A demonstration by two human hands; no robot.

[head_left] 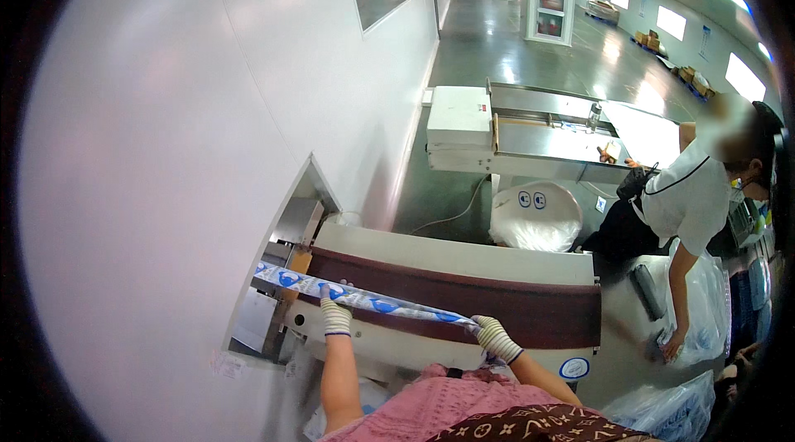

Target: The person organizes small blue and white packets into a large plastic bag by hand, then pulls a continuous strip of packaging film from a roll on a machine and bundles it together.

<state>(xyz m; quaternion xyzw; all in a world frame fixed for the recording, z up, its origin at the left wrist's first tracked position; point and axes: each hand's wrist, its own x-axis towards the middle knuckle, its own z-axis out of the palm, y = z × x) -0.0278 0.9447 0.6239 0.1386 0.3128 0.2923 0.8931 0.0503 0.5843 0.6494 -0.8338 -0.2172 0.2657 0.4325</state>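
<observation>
A long flat strip of white-and-blue printed packaging runs from a wall opening at the left across a dark brown conveyor belt. My left hand, in a striped knit glove, grips the strip near its middle. At the strip's right end, my gloved right hand holds it. Both forearms come up from the lower edge over a pink garment.
A co-worker in a white shirt bends at the right, one hand on a clear plastic bag. Behind the conveyor stand a white bin lined with plastic and a steel machine table. A white wall fills the left.
</observation>
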